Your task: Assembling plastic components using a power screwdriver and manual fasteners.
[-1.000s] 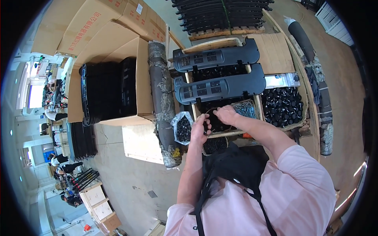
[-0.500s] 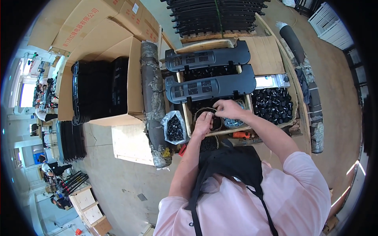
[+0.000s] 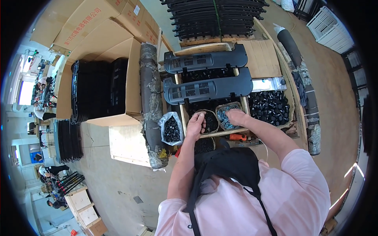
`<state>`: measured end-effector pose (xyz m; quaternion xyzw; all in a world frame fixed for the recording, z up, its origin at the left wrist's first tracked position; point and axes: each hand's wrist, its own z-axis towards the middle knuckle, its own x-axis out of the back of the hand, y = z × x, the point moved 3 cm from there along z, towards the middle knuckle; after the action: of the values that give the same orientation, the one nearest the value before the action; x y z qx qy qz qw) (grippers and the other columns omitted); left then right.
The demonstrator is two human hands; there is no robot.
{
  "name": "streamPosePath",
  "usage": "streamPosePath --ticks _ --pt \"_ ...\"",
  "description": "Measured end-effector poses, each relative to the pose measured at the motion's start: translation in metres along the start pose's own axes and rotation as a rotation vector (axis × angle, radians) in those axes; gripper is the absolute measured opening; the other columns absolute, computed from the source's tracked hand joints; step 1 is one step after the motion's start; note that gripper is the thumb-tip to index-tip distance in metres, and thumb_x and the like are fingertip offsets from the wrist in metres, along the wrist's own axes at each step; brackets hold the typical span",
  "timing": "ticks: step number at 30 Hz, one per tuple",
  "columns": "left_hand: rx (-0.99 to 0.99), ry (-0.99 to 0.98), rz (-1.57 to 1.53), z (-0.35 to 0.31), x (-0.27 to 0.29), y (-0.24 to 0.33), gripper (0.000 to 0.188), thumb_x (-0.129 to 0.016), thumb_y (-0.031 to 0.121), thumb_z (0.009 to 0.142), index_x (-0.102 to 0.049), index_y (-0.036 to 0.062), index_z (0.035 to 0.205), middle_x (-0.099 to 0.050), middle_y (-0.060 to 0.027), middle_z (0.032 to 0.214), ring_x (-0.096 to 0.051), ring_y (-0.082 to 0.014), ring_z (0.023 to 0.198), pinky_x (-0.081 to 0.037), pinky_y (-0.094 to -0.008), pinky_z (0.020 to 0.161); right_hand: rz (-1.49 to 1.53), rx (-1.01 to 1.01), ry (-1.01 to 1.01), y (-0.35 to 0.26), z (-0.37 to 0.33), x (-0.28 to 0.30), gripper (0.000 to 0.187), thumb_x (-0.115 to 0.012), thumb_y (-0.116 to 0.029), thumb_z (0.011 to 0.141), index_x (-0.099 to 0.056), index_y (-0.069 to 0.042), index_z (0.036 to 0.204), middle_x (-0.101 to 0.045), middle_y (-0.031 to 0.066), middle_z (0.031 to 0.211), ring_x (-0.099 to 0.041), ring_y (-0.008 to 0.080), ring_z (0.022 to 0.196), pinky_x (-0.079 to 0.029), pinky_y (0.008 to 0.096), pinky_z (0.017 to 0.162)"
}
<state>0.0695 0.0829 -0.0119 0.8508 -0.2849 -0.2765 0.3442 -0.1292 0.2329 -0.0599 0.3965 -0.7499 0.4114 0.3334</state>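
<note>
My left hand (image 3: pixel 195 126) is closed with curled fingers at the left rim of a round tub (image 3: pixel 211 121) of small dark parts; whatever it may hold is hidden. My right hand (image 3: pixel 237 117) reaches into a squarish container of silver screws (image 3: pixel 223 116), its fingers bunched together and the tips partly out of sight among them. Just beyond both hands, two long dark grey plastic covers (image 3: pixel 212 89) with vent slots lie across the wooden-framed bin.
Black round-headed parts (image 3: pixel 270 107) fill a compartment at the right. A bag of black pieces (image 3: pixel 171 128) stands left, beside a wrapped roll (image 3: pixel 150 90). Farther left is an open carton (image 3: pixel 134 78) of black panels. An orange-handled tool (image 3: pixel 238 137) lies near my body.
My right hand has left my left hand and moved right and down into the silver screws. My left hand has shifted slightly left, off the middle of the tub.
</note>
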Motion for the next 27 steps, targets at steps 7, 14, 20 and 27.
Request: streamPosePath --ticks 7,14,20,27 --pt "0.011 -0.001 0.037 0.001 0.001 -0.004 0.025 -0.059 0.028 0.109 -0.060 0.0118 0.128 -0.058 0.0021 0.088 -0.053 -0.0072 0.070 -0.040 -0.0224 0.052 0.149 -0.026 0.097 -0.012 -0.007 0.026 0.023 -0.063 -0.014 0.089 -0.071 0.006 0.097 -0.074 0.0282 0.095 -0.074 0.0415 0.092 -0.058 0.0514 0.084" --pt "0.041 -0.065 0.123 0.003 -0.002 -0.002 0.026 -0.059 0.026 0.109 -0.062 0.0106 0.129 -0.059 0.0018 0.090 -0.051 -0.0067 0.068 -0.040 -0.0220 0.051 1.068 -0.367 -0.199 -0.007 -0.016 0.039 0.019 -0.063 -0.018 0.093 -0.068 -0.002 0.085 -0.067 0.0109 0.080 -0.067 0.0187 0.068 -0.054 0.0348 0.056" --pt "0.027 -0.092 0.112 -0.001 -0.004 -0.001 0.025 -0.059 0.026 0.109 -0.062 0.0110 0.129 -0.059 0.0020 0.090 -0.051 -0.0061 0.068 -0.039 -0.0210 0.051 1.894 -0.088 -0.360 -0.011 -0.037 0.045 0.013 -0.056 -0.016 0.096 -0.061 -0.005 0.101 -0.058 0.0043 0.074 -0.058 0.0176 0.056 -0.044 0.0325 0.049" --pt "0.030 -0.176 0.028 -0.006 -0.024 0.006 0.023 -0.061 0.025 0.108 -0.062 0.0120 0.127 -0.061 0.0018 0.094 -0.053 -0.0052 0.072 -0.039 -0.0196 0.051 1.973 -0.048 -0.179 -0.021 -0.066 0.069 0.025 -0.053 -0.012 0.101 -0.062 -0.003 0.123 -0.064 0.0048 0.089 -0.063 0.0164 0.074 -0.047 0.0295 0.057"
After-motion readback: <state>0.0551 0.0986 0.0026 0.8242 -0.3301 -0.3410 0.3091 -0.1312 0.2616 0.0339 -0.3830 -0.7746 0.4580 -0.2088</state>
